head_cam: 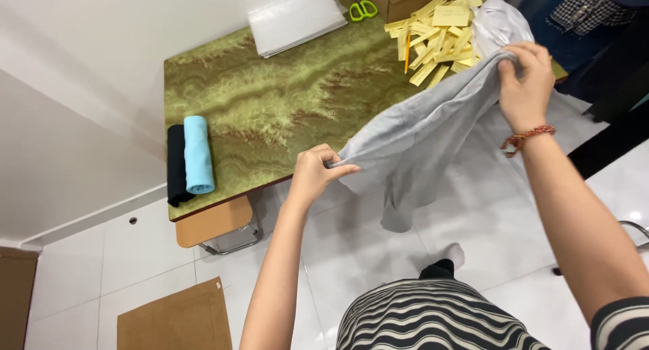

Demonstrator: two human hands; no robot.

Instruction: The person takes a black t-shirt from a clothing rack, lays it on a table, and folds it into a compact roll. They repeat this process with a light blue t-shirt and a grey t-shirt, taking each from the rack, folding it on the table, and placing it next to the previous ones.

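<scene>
I hold a light grey garment (419, 130) stretched between both hands over the near edge of a green marbled table (284, 100). My left hand (316, 174) pinches one end of the cloth low, at the table's front edge. My right hand (526, 86) grips the other end higher up, at the right, a red beaded bracelet on its wrist. Part of the cloth hangs down toward the white tiled floor.
A rolled light blue cloth (198, 154) and a rolled black cloth (176, 164) lie side by side at the table's left end. Several yellow paper strips (436, 39), a stack of clear bags (294, 18), green scissors (363, 10) and cardboard boxes sit at the far side. Flat cardboard (176, 319) lies on the floor.
</scene>
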